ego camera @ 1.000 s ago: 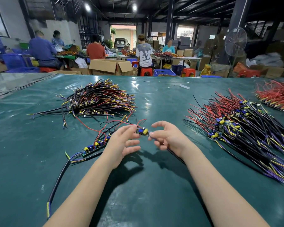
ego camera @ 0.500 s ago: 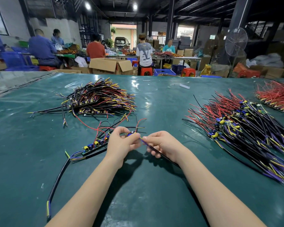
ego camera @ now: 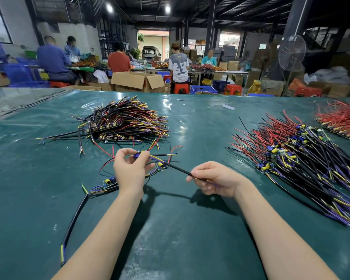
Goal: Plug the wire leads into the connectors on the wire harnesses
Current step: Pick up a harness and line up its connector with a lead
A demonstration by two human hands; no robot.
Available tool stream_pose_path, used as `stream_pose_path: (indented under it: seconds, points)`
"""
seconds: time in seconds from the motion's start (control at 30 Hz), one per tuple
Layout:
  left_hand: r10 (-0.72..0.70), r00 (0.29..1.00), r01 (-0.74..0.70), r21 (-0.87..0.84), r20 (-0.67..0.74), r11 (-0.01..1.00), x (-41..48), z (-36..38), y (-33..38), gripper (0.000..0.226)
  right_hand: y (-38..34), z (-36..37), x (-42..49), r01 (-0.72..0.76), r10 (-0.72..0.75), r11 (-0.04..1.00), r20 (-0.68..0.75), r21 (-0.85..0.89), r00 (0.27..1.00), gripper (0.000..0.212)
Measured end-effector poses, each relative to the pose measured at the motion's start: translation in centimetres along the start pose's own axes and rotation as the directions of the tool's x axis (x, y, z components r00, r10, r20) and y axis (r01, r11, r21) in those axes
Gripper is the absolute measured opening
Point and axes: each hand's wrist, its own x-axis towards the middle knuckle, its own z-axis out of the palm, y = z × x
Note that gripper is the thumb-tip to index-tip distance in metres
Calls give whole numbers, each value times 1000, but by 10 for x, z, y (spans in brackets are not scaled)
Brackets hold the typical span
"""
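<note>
My left hand (ego camera: 129, 172) pinched a blue connector (ego camera: 137, 156) and my right hand (ego camera: 216, 179) gripped its black cable (ego camera: 178, 169), hands apart; the right-side harness pile (ego camera: 303, 158) probably awaited plugging.

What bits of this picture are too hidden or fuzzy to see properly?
1. Head view: the blue plug sits in the left hand, and the fingers hide whether a wire is in it.
2. Head view: the black cable runs into the right hand, so its near end is hidden.
3. Head view: the red wire pile is cut off by the right edge.
4. Head view: the big wire pile is blurred towards that edge.
</note>
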Motion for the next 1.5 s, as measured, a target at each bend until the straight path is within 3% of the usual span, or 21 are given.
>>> stream_pose_path:
  seconds: [0.1, 0.27, 0.4, 0.47, 0.53, 0.57, 0.6, 0.63, 0.67, 0.7, 0.73, 0.77, 0.87, 0.93, 1.0, 1.07, 1.17, 1.27, 1.37, 1.5]
  points:
    - [101, 992, -99, 30, -74, 995, 5, -4, 0, 32, -2, -2, -3, 7, -7, 1000, -39, 7, 999, 28]
    - [176, 974, -163, 103, -140, 981, 11, -10, -3, 33, 2, -7, 0, 94, -77, 990, -157, 104, 985, 42]
    - [115, 986, -103, 96, -121, 990, 12, -11, -9, 32, 1, -6, -2, 262, -257, 920, -57, 292, 965, 20]
    - [98, 989, -87, 102, -107, 991, 11, -10, -11, 32, 0, -7, -4, 304, -327, 885, 6, 353, 945, 28]
    - [98, 989, -87, 101, -107, 991, 11, -10, -11, 32, -1, -9, -4, 318, -309, 889, -81, 328, 948, 37]
    - [98, 988, -87, 96, -116, 991, 11, -9, -11, 32, -2, -11, -3, 305, -253, 916, -215, 261, 943, 40]
    - [99, 987, -88, 92, -129, 992, 10, -10, -11, 32, -3, -13, -3, 269, -195, 952, -390, 144, 900, 42]
    - [101, 985, -89, 92, -142, 992, 9, -10, -11, 32, -3, -15, -2, 202, -183, 979, -573, -32, 799, 41]
    - [104, 984, -90, 98, -147, 991, 7, -9, -11, 32, -2, -18, 0, 87, -231, 969, -735, -230, 638, 37]
    - [106, 984, -91, 108, -142, 990, 5, -8, -11, 33, -2, -18, 0, -66, -317, 919, -826, -390, 466, 29]
    - [104, 986, -89, 112, -131, 990, 3, -7, -11, 33, -3, -15, 0, -175, -421, 847, -834, -502, 356, 22]
    - [96, 988, -83, 106, -122, 991, 1, -5, -10, 33, -5, -7, 1, -186, -523, 781, -787, -596, 328, 16]
    - [78, 992, -73, 52, -99, 996, -2, 1, -7, 32, -9, 33, 7, 8, -760, 514, -450, -858, 469, 23]
    - [74, 995, -74, 6, -60, 997, -4, 4, -5, 32, -7, 61, 17, 112, -792, 309, -190, -945, 580, 42]
    - [70, 997, -70, 6, 19, 997, -8, 7, -5, 32, -7, 77, 25, 195, -750, 234, -49, -953, 660, 51]
    - [81, 990, -88, 55, 115, 995, -13, 10, -6, 33, -9, 83, 27, 229, -731, 261, -38, -938, 681, 48]
    - [62, 961, -88, 87, 269, 992, -17, 12, -7, 30, -8, 75, 23, 194, -796, 246, -84, -950, 600, 34]
    - [-47, 936, 8, 113, 350, 994, -18, 14, -8, 22, -6, 60, 21, 92, -737, 297, -167, -950, 655, 28]
    - [-103, 963, 57, 185, 250, 981, -13, 10, -12, 20, 1, 52, 21, 53, -658, 350, -204, -935, 725, 26]
    - [-99, 988, 76, 181, 122, 981, -7, 4, -17, 25, 8, 55, 23, 85, -646, 408, -222, -909, 730, 25]
